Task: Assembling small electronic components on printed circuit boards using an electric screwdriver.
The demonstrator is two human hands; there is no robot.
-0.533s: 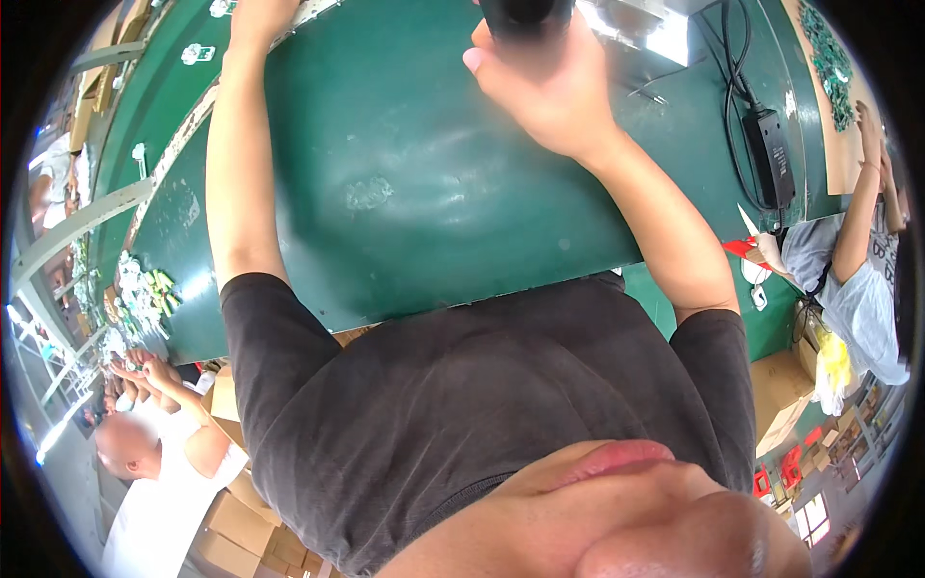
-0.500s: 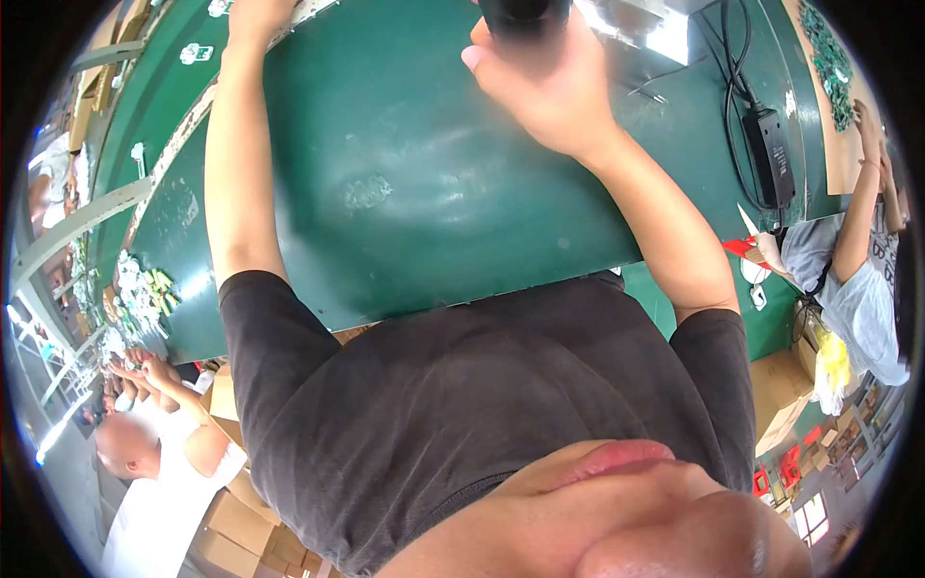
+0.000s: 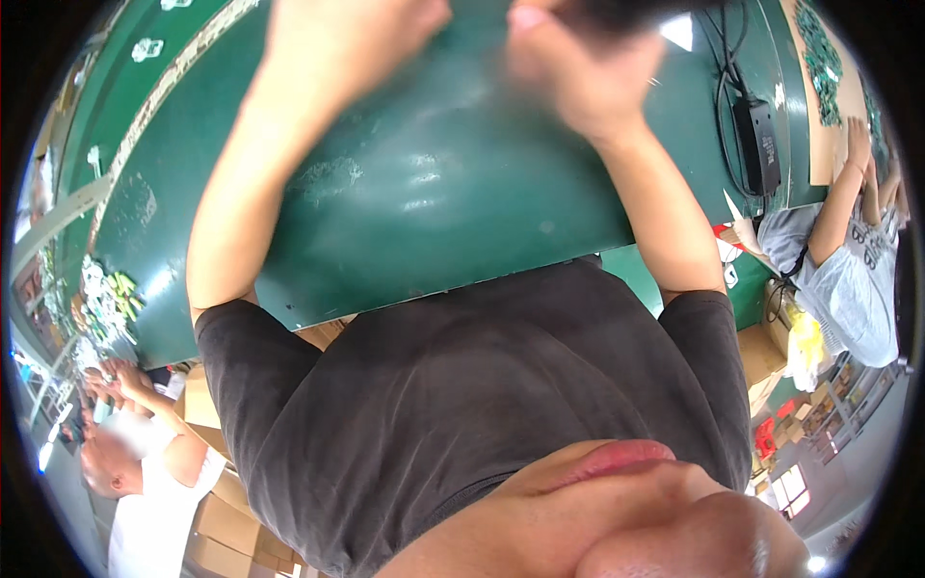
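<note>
My left hand (image 3: pixel 352 43) is smeared by motion over the green tabletop (image 3: pixel 462 173), at the top edge of the view. Its fingers point right, and I cannot tell whether they hold anything. To the right, my right hand (image 3: pixel 588 77) wraps round a black cylindrical object (image 3: pixel 626 14), which is blurred and partly cut off by the top edge. A gap separates the two hands.
A black power adapter (image 3: pixel 756 144) with cables lies right on the table. Small white parts (image 3: pixel 147 49) sit on a green surface beyond the chipped edge, far left. Co-workers sit left (image 3: pixel 154 482) and right (image 3: pixel 819 270); green pieces (image 3: pixel 819 67) lie near the right one.
My left hand has come from the far left edge inward to the right. My right hand has shifted a little right with the black cylindrical object, which is now tilted and more blurred.
</note>
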